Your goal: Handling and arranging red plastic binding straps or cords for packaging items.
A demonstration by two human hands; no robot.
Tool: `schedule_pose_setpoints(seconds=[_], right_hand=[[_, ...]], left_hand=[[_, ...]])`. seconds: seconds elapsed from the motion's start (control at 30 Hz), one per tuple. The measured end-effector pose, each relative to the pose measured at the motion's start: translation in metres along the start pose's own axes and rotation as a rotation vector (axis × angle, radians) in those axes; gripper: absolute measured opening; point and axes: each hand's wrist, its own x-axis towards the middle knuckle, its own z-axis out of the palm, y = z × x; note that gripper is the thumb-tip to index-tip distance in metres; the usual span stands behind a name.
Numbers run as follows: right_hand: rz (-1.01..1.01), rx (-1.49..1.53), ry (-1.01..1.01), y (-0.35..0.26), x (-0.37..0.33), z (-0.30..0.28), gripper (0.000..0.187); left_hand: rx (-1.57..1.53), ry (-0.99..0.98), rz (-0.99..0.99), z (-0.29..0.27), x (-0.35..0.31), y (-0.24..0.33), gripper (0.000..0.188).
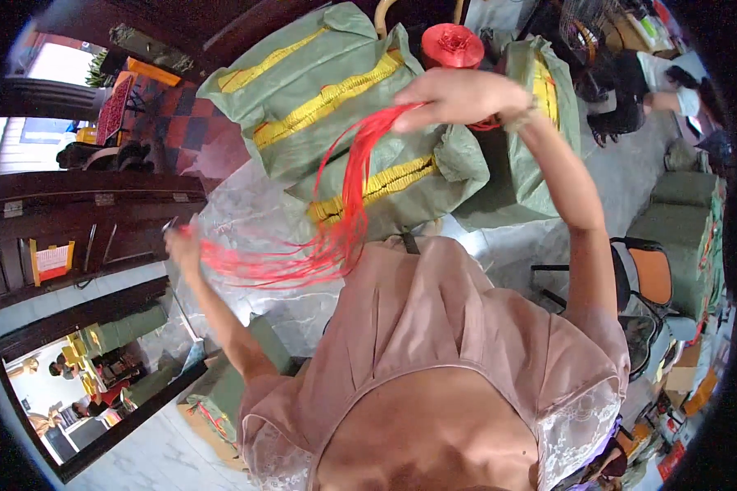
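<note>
The person stands with both arms lifted and spread. The right hand (458,98) is raised high, arm stretched up from the shoulder, fingers curled down and pinched over the upper end of a bundle of thin red plastic strings (336,221). From there the strings fall in a loose arc in front of the pink dress, then sweep out level to the left hand (184,245), held lower and out to the side with the elbow bent. That hand looks closed around the far end of the strings, though blur makes the grip hard to read. Just behind the right hand sits a round red spool of string (453,45), resting among large green woven sacks with yellow bands (319,98).
</note>
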Motion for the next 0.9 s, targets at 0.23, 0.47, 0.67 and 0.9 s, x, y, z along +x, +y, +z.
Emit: schedule_pose_setpoints(seconds=[0.23, 0.47, 0.67, 0.9], right_hand=[[-0.008, -0.19, -0.006, -0.006, 0.042, 0.044, 0.043], [-0.037, 0.365, -0.462, 0.032, 0.023, 0.033, 0.037], [0.056, 0.433, -0.411, 0.068, 0.006, -0.002, 0.029], [-0.114, 0.195, -0.108, 0.065, 0.024, -0.033, 0.029]], left_hand=[[-0.959, -0.629, 1.162, -0.133, -0.116, 0.28, 0.05], [-0.785, -0.695, 1.108, -0.148, -0.152, 0.286, 0.021], [-0.679, -0.535, 1.03, -0.116, -0.152, 0.253, 0.019], [-0.839, -0.334, 0.896, -0.12, -0.138, 0.262, 0.025]])
